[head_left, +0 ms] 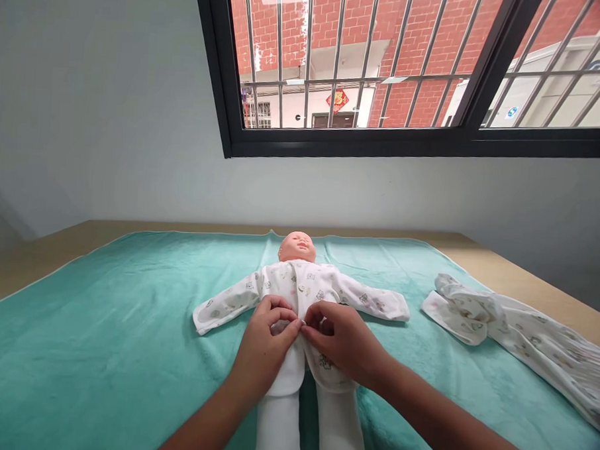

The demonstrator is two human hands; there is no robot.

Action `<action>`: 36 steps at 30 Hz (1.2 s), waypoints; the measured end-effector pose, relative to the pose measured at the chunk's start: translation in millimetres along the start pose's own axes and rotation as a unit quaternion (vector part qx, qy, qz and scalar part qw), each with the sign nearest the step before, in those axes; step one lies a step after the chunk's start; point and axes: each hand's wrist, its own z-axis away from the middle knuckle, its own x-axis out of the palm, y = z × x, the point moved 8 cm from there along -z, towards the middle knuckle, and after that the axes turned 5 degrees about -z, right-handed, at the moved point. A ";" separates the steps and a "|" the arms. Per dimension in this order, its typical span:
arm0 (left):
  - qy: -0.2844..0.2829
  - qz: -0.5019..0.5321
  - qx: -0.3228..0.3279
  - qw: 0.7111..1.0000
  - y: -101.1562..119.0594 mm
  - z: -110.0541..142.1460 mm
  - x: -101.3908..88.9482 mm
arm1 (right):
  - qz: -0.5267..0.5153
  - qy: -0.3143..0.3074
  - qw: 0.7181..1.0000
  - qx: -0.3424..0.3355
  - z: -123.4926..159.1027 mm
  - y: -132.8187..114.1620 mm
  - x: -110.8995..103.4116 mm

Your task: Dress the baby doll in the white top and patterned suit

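One left hand (265, 343) and one right hand (348, 340) pinch one printed jacket (322, 279) on one doll (298, 247).

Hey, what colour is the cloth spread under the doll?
Teal green, plain, seen best in the head view.

Jacket (305, 283) matt cloth; doll head (298, 247) smooth plastic; blanket (126, 337) plush fabric.

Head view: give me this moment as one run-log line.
left hand: pinching front of white top; right hand: pinching beside it; doll: face up on green blanket, wearing top; patterned garment: right of doll
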 end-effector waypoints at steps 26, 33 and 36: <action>0.018 -0.212 0.298 0.931 3.6 56.2 -5.3 | 0.158 -0.033 0.959 -0.233 82.0 -9.1 -11.2; 0.045 -0.176 0.180 0.967 -6.4 50.9 -8.5 | 0.094 0.100 0.970 -0.199 93.3 5.6 -45.0; 0.041 -0.191 0.168 0.966 6.0 31.1 -7.7 | 0.096 0.085 0.983 -0.135 64.1 -8.8 -29.1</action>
